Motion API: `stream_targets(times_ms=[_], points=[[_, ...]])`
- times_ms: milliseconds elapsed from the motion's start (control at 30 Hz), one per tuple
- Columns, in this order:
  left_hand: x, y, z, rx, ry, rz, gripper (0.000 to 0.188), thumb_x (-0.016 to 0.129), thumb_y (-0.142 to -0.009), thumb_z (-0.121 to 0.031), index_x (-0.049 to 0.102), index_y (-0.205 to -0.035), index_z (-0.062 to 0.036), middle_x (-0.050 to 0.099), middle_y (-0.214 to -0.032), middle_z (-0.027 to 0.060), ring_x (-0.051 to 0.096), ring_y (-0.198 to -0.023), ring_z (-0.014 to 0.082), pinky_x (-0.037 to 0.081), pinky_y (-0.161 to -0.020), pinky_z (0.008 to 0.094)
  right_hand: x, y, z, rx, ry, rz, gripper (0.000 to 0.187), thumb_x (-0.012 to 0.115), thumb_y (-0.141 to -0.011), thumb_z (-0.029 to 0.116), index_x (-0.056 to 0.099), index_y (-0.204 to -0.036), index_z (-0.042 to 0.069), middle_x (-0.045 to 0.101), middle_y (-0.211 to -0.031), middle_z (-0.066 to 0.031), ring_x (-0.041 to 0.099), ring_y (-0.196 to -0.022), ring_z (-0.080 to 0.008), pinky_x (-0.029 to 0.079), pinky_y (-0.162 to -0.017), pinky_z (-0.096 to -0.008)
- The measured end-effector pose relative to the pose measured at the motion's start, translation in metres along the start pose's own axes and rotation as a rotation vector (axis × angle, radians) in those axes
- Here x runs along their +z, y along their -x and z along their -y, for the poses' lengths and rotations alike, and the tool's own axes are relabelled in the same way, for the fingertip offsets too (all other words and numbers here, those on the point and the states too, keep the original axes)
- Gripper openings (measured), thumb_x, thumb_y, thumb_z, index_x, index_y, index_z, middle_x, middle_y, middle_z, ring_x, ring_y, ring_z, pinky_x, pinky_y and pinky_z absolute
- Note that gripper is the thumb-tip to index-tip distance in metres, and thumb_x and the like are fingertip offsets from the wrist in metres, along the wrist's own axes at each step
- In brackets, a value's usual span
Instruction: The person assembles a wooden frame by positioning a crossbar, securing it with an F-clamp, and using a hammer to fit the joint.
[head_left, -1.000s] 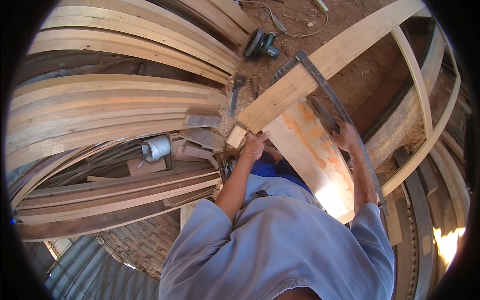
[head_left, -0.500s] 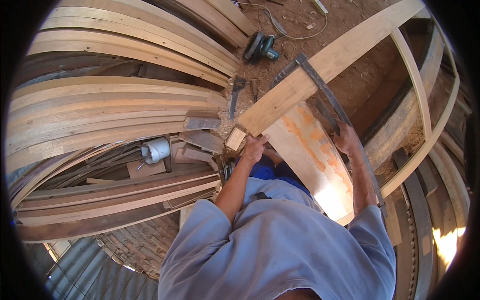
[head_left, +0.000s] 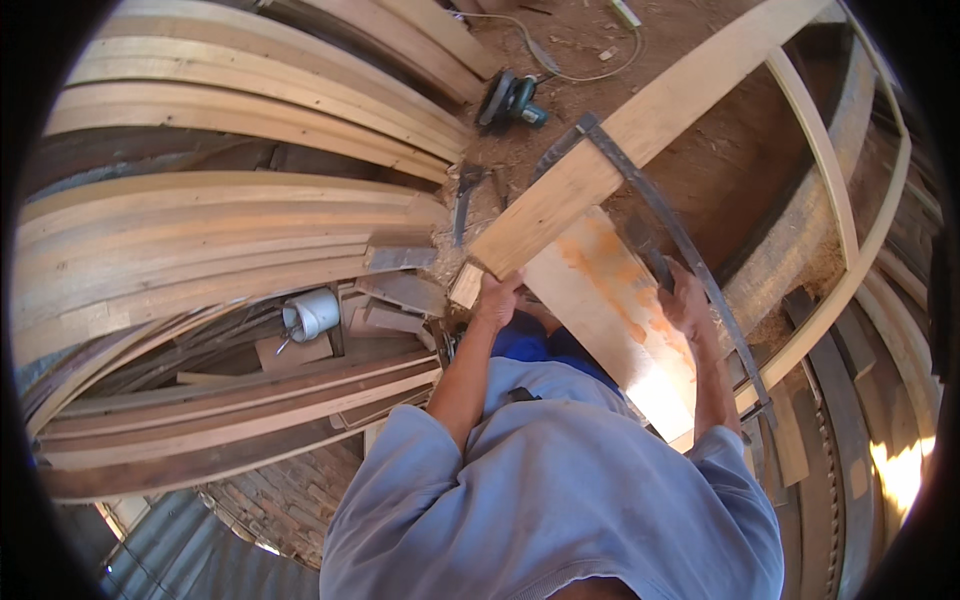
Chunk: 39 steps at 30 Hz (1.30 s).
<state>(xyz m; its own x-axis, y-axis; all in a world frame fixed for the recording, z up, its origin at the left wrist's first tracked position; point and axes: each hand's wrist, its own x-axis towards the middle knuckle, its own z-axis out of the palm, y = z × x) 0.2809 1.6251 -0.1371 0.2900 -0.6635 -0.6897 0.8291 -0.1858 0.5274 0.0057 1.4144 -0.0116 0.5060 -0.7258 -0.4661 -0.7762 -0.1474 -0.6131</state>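
A long pale plank (head_left: 640, 130) runs from the upper right down to the middle. My left hand (head_left: 497, 298) is closed at its near end, fingers against the wood and partly hidden. A small wooden block (head_left: 467, 286) sits under that end, beside the hand. Around the plank hooks the fixed jaw of a dark metal bar clamp (head_left: 655, 205), its long bar slanting down past my right forearm. My right hand (head_left: 685, 302) is wrapped round the clamp's lower dark part, beside the bar. Beneath lies a wide pale board (head_left: 600, 275) with orange stains.
Stacked planks (head_left: 230, 225) fill the left side. A white bucket (head_left: 313, 312) stands among scraps there. A corded power tool (head_left: 512, 102) and a dark metal tool (head_left: 463, 205) lie ahead on the dirt floor. A curved wooden frame (head_left: 815, 150) rises at right.
My left hand has moved slightly up onto the plank's end, its fingers now more curled. The plank's end now covers more of the small block. The clamp bar has shifted relative to my right forearm.
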Motion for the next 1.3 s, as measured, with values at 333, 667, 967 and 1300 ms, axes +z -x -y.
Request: stream_targets(times_ms=[333,667,967,1300], points=[[0.003,-0.006,-0.009,0.000,-0.044,-0.091,0.049,0.072,-0.083,0.001,0.053,-0.128,-0.0052,0.062,-0.120,0.0073,0.061,-0.110,0.0232,0.052,-0.094,0.0402,0.060,0.056,0.016,0.033,0.093,0.007,0.048,0.066,-0.088,0.024,0.053,-0.128,0.003,0.067,-0.095,-0.0239,0.065,-0.084,-0.0425,0.051,-0.073,-0.0487],[0.004,-0.004,-0.014,-0.020,-0.094,-0.106,0.049,0.072,-0.084,-0.001,0.053,-0.128,-0.0079,0.064,-0.118,0.0066,0.063,-0.106,0.0239,0.053,-0.090,0.0409,0.075,0.039,0.054,0.040,0.101,0.077,0.045,0.062,-0.089,0.023,0.054,-0.128,0.002,0.066,-0.097,-0.0252,0.064,-0.086,-0.0435,0.051,-0.076,-0.0494],[0.004,-0.005,-0.014,-0.061,-0.058,-0.075,0.045,0.071,-0.084,0.000,0.054,-0.126,-0.0040,0.064,-0.118,0.0082,0.063,-0.107,0.0242,0.053,-0.092,0.0413,0.084,0.039,0.043,0.009,0.082,0.143,0.041,0.063,-0.088,0.027,0.056,-0.122,0.004,0.067,-0.094,-0.0223,0.065,-0.086,-0.0416,0.051,-0.076,-0.0489],[-0.008,0.001,-0.018,-0.034,-0.042,0.035,0.045,0.068,-0.087,-0.002,0.052,-0.129,-0.0046,0.061,-0.122,0.0074,0.060,-0.111,0.0228,0.050,-0.096,0.0414,0.088,0.069,0.025,0.086,-0.135,0.128,0.040,0.068,-0.084,0.026,0.059,-0.109,-0.003,0.067,-0.082,-0.0247,0.067,-0.083,-0.0389,0.051,-0.075,-0.0447]])
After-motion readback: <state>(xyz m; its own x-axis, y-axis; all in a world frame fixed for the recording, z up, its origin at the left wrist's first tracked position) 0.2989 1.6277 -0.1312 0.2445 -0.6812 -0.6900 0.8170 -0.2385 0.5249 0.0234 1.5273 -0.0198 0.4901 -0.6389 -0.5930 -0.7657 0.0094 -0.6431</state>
